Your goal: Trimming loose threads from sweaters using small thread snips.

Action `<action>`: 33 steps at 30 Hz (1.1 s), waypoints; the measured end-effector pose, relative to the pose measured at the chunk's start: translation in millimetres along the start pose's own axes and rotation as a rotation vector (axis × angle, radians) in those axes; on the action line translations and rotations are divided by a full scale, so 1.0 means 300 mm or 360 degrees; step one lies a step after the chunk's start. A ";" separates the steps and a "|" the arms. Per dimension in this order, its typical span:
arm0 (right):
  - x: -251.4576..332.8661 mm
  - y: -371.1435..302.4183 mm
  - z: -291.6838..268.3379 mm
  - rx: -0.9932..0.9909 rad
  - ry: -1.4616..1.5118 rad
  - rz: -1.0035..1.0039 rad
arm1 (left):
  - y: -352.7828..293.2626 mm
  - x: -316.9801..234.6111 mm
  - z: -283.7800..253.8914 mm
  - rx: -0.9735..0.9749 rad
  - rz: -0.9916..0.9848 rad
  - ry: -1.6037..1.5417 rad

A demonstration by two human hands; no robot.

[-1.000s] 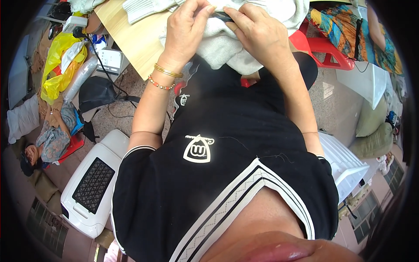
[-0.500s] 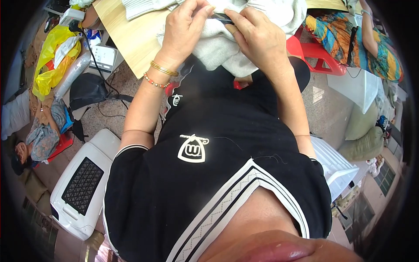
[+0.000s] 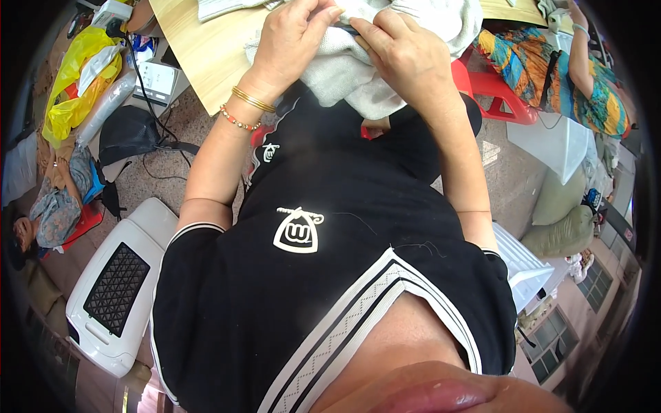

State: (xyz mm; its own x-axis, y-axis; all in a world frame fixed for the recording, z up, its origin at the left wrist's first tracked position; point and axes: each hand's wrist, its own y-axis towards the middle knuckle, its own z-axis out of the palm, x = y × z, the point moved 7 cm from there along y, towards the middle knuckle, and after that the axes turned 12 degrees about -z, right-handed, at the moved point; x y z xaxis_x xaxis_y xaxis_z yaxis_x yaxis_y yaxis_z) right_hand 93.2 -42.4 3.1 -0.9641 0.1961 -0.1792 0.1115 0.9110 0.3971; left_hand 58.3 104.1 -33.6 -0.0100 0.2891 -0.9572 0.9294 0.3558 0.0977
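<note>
A light grey knitted sweater lies bunched at the table's near edge and hangs over it toward my lap. My left hand is closed, its thumb and index finger pinching the knit near the top of the view. Beside it on the right, my right hand is closed on the same sweater, index finger stretched toward the left fingertips. A slim dark thing shows under the right fingers; its kind I cannot make out. The right hand's other fingertips are partly hidden.
The wooden table has a corner at the left. A red stool and a translucent bin stand right, near a seated person in a patterned garment. At left are a yellow bag, a black bag and a white case.
The view has shifted slightly. The slim dark thing under my right fingers shows less than before, and the knit is bunched higher around it. Both hands stay close together on the sweater.
</note>
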 end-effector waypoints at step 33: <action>-0.108 -0.170 0.014 -0.0279 0.0421 0.0470 | -0.117 0.082 -0.222 -0.0024 0.0081 0.0524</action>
State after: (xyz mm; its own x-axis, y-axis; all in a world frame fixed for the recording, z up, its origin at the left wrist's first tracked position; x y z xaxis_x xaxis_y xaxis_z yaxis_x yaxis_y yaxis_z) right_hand 119.8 -93.8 -15.1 -0.9282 0.3182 0.1928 0.3709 0.7498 0.5479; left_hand 0.9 157.8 -42.6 -0.0845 0.5777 -0.8118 0.9262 0.3459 0.1497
